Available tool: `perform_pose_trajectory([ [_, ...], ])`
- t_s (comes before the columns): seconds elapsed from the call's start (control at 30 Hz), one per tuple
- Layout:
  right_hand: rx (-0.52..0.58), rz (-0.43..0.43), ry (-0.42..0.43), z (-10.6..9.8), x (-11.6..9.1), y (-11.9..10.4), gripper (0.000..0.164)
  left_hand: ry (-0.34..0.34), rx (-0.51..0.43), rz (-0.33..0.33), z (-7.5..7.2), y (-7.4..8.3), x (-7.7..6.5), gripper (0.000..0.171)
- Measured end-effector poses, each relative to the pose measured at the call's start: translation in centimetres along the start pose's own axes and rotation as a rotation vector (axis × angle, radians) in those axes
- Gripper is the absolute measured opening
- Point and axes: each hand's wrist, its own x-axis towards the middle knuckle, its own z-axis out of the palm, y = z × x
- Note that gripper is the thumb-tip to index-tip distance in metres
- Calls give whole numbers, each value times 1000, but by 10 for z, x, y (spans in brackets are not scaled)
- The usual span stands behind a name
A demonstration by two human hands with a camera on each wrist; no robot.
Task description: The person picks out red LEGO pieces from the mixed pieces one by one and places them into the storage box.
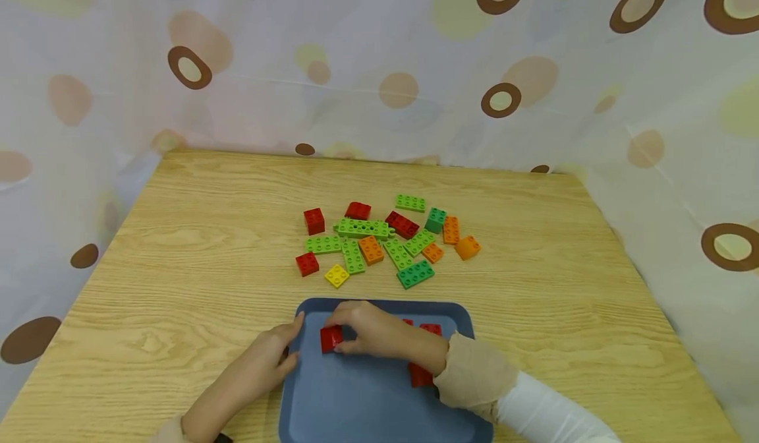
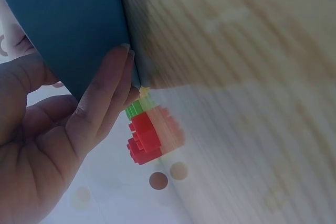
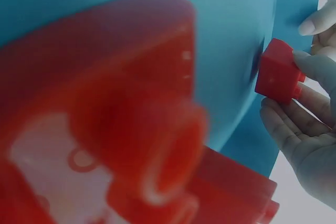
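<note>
The blue-grey tray point(image 1: 367, 416) lies at the near middle of the table. My left hand point(image 1: 269, 357) grips its left rim, with fingers along the outer wall point(image 2: 86, 19) in the left wrist view. Inside the tray's far left corner, my right hand point(image 1: 370, 331) pinches a red brick point(image 1: 331, 341) between thumb and fingers. That red brick point(image 3: 278, 72) also shows in the right wrist view, studs toward the palm. More red bricks point(image 1: 421, 376) stand in the tray's right part, partly hidden under my right forearm. One large red piece point(image 3: 105, 77) looms blurred close to the right wrist camera.
Beyond the tray, loose bricks lie on the wooden table point(image 1: 178, 252): several light green bricks point(image 1: 362, 228), several red bricks point(image 1: 314, 221), orange bricks point(image 1: 370, 250), dark green bricks point(image 1: 415, 273) and a yellow brick point(image 1: 337, 275). A patterned cloth point(image 1: 356, 47) hangs behind the table.
</note>
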Motion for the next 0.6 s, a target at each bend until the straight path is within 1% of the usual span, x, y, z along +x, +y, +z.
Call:
perform_pose_trajectory([
  [0.33,14,-1,-6,6,2,0,31,12,0,8,0,-1,0,54],
  [0.6,14,-13,9,2,1,1,35,7,3,4,1,-2,0,54],
])
